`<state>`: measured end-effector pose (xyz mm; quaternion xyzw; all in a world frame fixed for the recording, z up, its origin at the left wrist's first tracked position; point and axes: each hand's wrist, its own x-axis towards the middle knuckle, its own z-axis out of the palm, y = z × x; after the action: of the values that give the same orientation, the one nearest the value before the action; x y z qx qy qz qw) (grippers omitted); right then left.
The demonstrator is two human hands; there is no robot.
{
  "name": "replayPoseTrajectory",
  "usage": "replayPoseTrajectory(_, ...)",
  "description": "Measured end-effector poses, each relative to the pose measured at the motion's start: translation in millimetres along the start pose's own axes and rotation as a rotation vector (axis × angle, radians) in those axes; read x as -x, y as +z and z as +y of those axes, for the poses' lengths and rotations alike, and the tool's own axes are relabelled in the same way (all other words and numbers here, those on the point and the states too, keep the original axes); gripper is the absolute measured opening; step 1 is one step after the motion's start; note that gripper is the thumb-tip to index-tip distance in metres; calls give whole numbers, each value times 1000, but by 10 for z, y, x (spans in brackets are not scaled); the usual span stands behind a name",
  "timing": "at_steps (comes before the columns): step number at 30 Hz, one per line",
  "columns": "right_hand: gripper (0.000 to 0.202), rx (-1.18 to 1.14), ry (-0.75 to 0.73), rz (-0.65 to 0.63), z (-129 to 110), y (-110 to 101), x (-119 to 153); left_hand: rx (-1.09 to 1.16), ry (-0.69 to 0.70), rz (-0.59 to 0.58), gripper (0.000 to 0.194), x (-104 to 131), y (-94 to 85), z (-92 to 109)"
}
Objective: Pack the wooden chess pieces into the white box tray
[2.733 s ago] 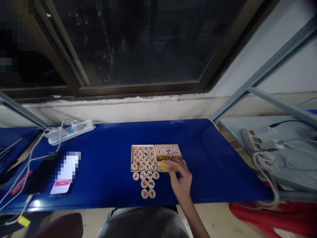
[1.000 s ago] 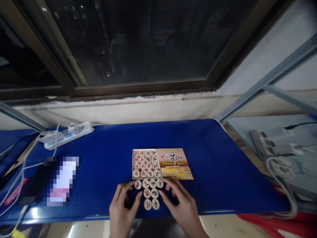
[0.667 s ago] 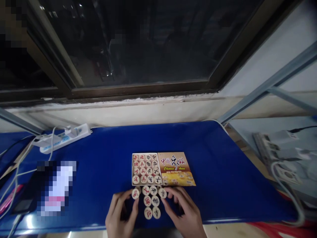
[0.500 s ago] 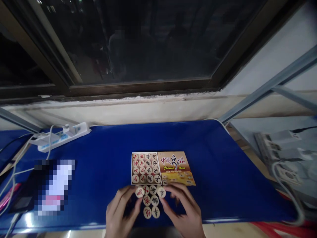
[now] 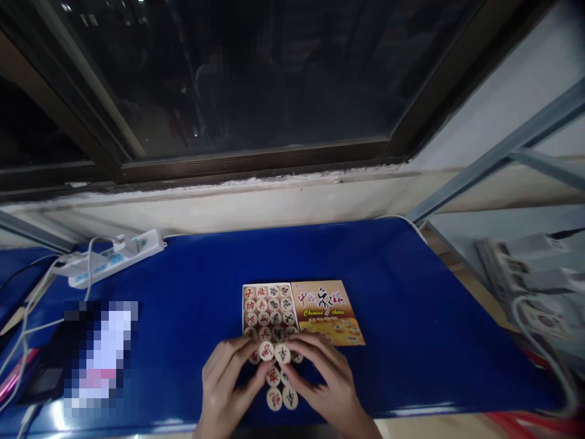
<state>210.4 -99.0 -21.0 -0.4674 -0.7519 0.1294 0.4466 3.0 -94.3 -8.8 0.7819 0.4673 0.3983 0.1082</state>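
Now | box [image 5: 245, 308]: full of pieces | both hands' fingers pinching loose pieces [image 5: 274, 352]

The left hand [image 5: 226, 384] and right hand [image 5: 326, 387] are cut off at the wrists by the lower frame edge. Their fingers cover parts of the loose chess pieces [image 5: 274, 353] and the near edge of the box tray [image 5: 269, 308]. Characters on the pieces are too small to read. A pixelated patch [image 5: 98, 353] conceals an object on the blue table [image 5: 192, 292].
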Motion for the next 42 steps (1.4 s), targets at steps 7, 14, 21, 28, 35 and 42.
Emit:
replayPoseTrajectory(7,32,168,48,68,33,90,-60,-148,-27,27,20,-115,44,-35)
replayPoseTrajectory(14,37,187,2,4,37,96,-71,-189,-55,-84,25,-114,76,-74)
replayPoseTrajectory(21,44,147,24,-20,51,90,-23,-118,-76,-87,26,-99,88,-119)
replayPoseTrajectory(28,59,113,60,-16,-9,48,-27,-108,-156,77,20,-79,30,-100)
replayPoseTrajectory(35,49,173,37,130,-20,-185,320,-148,-135,50,19,243,-117,58)
replayPoseTrajectory(42,34,155,123,-108,-62,-110,437,-352,-72,-46,25,399,-22,70)
